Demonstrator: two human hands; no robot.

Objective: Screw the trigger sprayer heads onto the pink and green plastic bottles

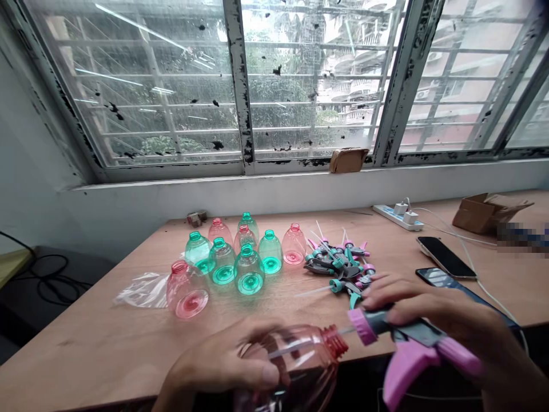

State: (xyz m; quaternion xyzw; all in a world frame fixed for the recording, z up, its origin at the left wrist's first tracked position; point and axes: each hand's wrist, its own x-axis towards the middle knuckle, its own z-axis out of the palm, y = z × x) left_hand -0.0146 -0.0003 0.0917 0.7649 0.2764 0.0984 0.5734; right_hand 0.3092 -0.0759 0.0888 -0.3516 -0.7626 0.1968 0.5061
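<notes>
My left hand (231,360) is wrapped round a clear pink bottle (306,355), tipped on its side near the table's front edge with its threaded neck to the right. In my right hand (446,315) is a pink and grey trigger sprayer head (380,326). Its thin tube runs through the neck into the bottle, while the pink collar stays a little apart from the threads. Beyond my right hand lies a pile of sprayer heads (343,263) in pink, teal and grey. Several green bottles (249,272) and pink bottles (187,289) stand uncapped behind my left hand.
A crumpled clear plastic bag (143,290) lies at left on the wooden table (98,343). Two phones, one black-screened (446,257), a power strip (397,217) with cables and an open cardboard box (480,213) occupy the right side. Windows stand behind.
</notes>
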